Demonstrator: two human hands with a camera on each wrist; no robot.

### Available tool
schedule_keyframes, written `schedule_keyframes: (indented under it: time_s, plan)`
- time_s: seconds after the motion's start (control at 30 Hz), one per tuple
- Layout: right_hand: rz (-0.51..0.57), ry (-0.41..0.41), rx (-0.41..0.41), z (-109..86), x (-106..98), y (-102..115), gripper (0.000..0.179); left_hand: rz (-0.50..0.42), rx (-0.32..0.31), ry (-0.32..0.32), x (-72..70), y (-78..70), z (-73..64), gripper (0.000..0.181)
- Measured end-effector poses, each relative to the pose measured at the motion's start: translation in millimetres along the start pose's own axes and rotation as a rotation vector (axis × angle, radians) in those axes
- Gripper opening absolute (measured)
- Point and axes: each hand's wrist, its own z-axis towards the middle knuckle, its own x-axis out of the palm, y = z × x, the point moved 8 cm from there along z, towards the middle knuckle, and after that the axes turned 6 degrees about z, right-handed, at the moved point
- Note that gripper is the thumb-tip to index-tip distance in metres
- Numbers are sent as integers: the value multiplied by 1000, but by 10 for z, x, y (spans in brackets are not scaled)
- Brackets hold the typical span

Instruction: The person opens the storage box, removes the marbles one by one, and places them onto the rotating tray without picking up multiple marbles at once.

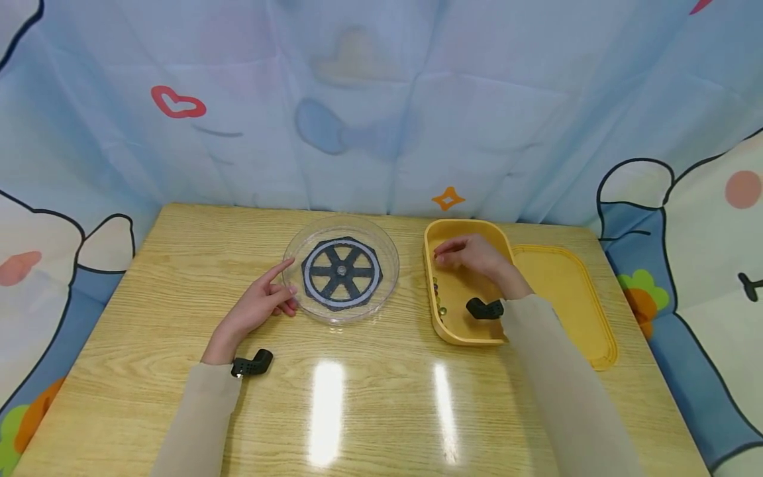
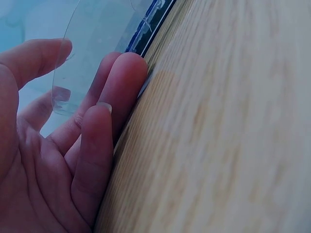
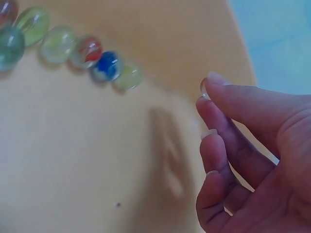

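Note:
A round clear dish point(image 1: 390, 275) stands left of centre, with a dark six-spoked wheel shape point(image 1: 322, 271) in its middle. At the dish's left rim rests my left hand point(image 1: 265, 301), index finger extended along it and thumb near the edge. The other fingers lie loosely curled by the tabletop, beside the clear wall point(image 2: 97, 34). Inside the yellow bin point(image 1: 467, 341), my right hand point(image 1: 473, 255) pinches a small glass marble point(image 3: 204, 90) between thumb and index finger, mostly hidden by the fingertips. Several marbles point(image 3: 107, 66) line the bin's left side on its floor.
A flat yellow lid or tray point(image 1: 572, 298) lies on the table to the right of the bin, partly behind the right sleeve point(image 1: 560, 371). A patterned blue curtain point(image 1: 357, 132) hangs behind the wooden table point(image 1: 381, 397).

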Motion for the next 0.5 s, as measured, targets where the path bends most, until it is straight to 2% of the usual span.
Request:
schedule_keyframes:
  time_s: [0.27,0.5]
  plan:
    - [49,-68,-71,-107,-56,200,33,-9,12,4,10,-2,10,64]
    - [118,-108,-153,-263,68,503,29,2,17,5,15,-21,-2,65]
